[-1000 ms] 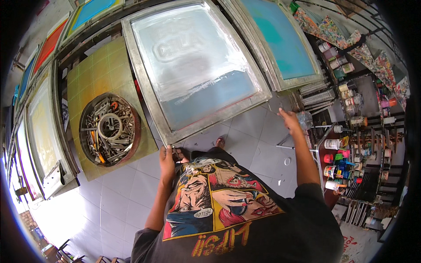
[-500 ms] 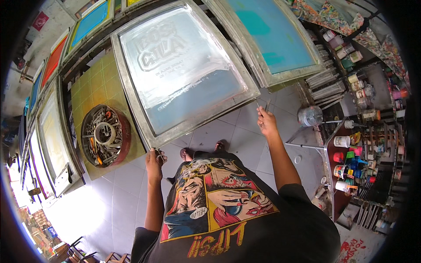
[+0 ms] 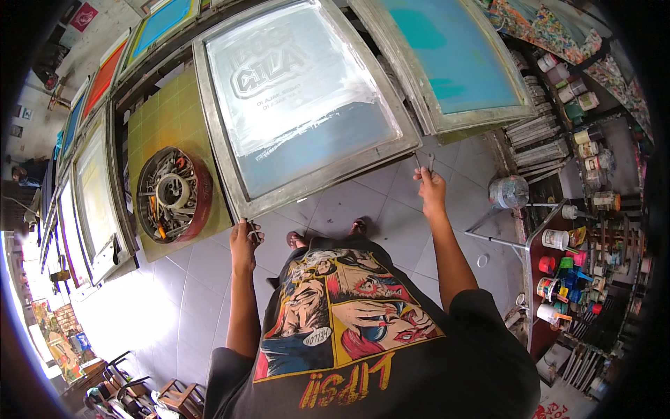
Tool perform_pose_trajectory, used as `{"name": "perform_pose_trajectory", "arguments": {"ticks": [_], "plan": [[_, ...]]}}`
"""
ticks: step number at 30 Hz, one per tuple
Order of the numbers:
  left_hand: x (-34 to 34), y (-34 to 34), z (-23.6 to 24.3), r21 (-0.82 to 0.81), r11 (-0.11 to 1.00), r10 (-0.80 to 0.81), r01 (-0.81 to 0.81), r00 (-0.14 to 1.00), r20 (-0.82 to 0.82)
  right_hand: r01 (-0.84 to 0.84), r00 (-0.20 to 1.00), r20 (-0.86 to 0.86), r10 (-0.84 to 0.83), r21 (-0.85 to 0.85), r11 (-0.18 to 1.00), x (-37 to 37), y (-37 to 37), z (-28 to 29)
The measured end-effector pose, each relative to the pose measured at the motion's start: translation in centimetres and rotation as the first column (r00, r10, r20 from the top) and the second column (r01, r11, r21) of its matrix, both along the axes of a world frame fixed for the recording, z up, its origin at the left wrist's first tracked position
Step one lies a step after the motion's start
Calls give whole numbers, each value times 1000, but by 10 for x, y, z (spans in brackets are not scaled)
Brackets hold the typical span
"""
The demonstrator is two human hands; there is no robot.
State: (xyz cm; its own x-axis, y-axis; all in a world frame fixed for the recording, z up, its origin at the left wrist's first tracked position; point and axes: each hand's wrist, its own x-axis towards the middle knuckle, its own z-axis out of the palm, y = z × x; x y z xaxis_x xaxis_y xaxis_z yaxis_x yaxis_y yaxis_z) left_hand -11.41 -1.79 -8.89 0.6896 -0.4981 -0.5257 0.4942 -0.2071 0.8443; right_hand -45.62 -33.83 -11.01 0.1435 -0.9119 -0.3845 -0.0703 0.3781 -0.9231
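Note:
A large silk-screen frame (image 3: pixel 241 178) with grey-white mesh and pale lettering lies in front of me. My left hand (image 3: pixel 243 248) is closed just below its near left corner, around a small dark metal piece whose kind is unclear. Beyond the near right corner, my right hand (image 3: pixel 432 190) grips a slim metal spanner (image 3: pixel 430 162) that points up between the fingers. A thin rod-like tip also shows beside it. Left of the frame stands a round reddish tub (image 3: pixel 202 188) full of loose metal tools, with a roll of tape (image 3: pixel 173 190) on top.
The tub rests on a greenish gridded board (image 3: pixel 157 119). A second screen frame (image 3: pixel 474 124) with blue-turquoise mesh lies at the right, and others line the left. Farther right are a clear plastic jug (image 3: pixel 509 192), a stand with paint pots (image 3: pixel 555 239) and loaded shelves. The floor is grey tile.
The view has turned slightly, so the frames and tub sit farther right and higher in the picture. Both hands stay near the frame's near corners, still holding their metal pieces.

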Motion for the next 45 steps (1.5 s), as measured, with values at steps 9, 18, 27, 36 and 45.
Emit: {"name": "perform_pose_trajectory", "arguments": {"ticks": [9, 18, 27, 36, 45], "plan": [[26, 12, -5, 4, 974, -225, 226, 970, -88, -453, 603, -739, -299, -626, 635, 10, 4, 3], [76, 50, 9, 144, 685, -722, 715, 637, 269, -356, 646, -739, -191, -514, 781, 77, 113, 59], [104, 31, -1, -85, 663, -729, 744, 668, 153, -863, 428, -753, 500, -175, 474, 227, 228, 107], [108, 0, 3, -355, 770, -636, 531, 685, -356, -922, 156, -902, 403, 14, 387, 274, 211, 105], [107, -11, -14, -316, 774, -634, 549, 668, -391, -934, 131, -870, 475, 52, 353, 284, 202, 118]]}}
